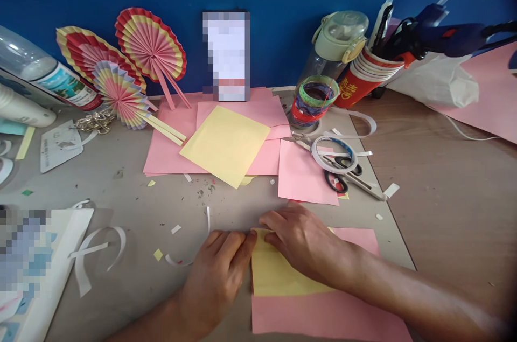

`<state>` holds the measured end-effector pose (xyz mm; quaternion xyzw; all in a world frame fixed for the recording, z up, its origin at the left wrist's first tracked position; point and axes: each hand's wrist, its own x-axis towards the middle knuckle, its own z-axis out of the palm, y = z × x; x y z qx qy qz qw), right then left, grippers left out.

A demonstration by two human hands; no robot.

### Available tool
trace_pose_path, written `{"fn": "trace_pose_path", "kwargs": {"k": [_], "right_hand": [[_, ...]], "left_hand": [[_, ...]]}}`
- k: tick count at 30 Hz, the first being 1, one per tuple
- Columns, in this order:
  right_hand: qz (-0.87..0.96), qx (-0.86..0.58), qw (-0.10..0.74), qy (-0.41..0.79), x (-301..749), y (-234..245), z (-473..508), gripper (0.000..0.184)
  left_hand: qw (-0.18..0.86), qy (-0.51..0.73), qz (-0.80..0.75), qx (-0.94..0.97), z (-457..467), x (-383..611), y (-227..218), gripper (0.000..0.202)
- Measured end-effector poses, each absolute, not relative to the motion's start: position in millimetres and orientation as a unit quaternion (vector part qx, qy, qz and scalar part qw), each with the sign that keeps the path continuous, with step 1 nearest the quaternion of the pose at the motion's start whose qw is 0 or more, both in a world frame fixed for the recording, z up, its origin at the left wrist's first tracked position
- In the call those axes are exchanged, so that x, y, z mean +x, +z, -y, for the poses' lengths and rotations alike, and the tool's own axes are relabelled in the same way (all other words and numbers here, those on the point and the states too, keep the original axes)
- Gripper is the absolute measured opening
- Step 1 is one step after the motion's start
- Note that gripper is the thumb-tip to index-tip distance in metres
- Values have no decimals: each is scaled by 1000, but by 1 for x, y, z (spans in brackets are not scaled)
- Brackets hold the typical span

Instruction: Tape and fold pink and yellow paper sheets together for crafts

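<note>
In front of me a yellow sheet of paper (291, 277) lies on a pink sheet of paper (315, 312), their left edges nearly lined up. My left hand (220, 277) is closed at the upper left corner, thumb and fingers pinching the yellow sheet's edge. Reaching across from the right, my right hand (301, 239) grips the top edge of the same sheet with curled fingers, close to the left hand. My right forearm covers much of the sheets' right side. Whether the pink sheet is also caught in my fingers is hidden.
Folded paper fans (151, 46) lean at the back left by a bottle (60, 75). A yellow square (226, 145) lies on pink sheets. A phone (226, 56) stands behind. Scissors (337, 180), a tape roll (334, 154), a cutter (363, 186) and a cup (355, 78) are at right.
</note>
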<state>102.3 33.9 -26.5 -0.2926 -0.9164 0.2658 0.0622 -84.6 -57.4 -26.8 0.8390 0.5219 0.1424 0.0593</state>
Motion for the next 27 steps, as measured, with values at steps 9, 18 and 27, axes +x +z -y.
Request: {"fn": "trace_pose_path", "kwargs": {"k": [9,18,27], "right_hand": [[912,-299,45,276,102,-25,-35,14],[917,-309,67,245,100,-26,-32,17],[919,-333,40,207,100,-16,-27,16]], "left_hand": [[53,124,-523,842,60,-85,-29,34],[61,126,-529,837,60,-85,-31,33],[46,117,-523,843,61,-84,-29,33]]}}
